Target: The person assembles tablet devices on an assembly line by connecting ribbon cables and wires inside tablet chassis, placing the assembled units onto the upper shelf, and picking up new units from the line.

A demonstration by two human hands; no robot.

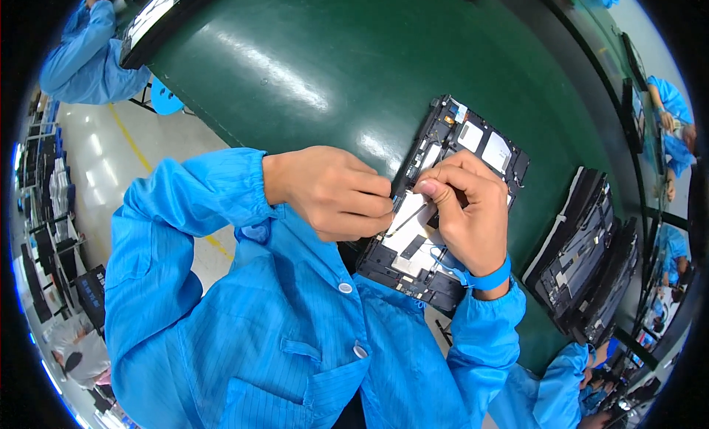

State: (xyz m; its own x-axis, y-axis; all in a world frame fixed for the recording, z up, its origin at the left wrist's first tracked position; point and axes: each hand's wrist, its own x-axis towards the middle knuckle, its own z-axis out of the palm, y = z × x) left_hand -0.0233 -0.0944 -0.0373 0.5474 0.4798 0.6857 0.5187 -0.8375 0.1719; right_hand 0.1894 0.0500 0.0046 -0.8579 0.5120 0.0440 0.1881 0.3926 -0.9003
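Observation:
An opened laptop base [410, 261] lies at a slant on the green table in front of me, with silver plates, small boards and thin cables inside a black frame. Over its left edge hovers my left hand [336, 193], fingers curled closed; what they hold, if anything, is hidden. My right hand [471, 207] is above the middle of the base, thumb and forefinger pinched together near the left hand's fingertips. Whatever sits in that pinch is too small to make out. A blue wrist strap [491, 277] circles my right wrist.
More opened laptop bases [572, 263] lean together on the right of the green table [295, 82]. Another stack of laptop parts [159, 23] stands at the far left, beside a person in blue [92, 56]. A blue stool [165, 98] stands by the table edge. Another blue sleeve [557, 392] shows at lower right.

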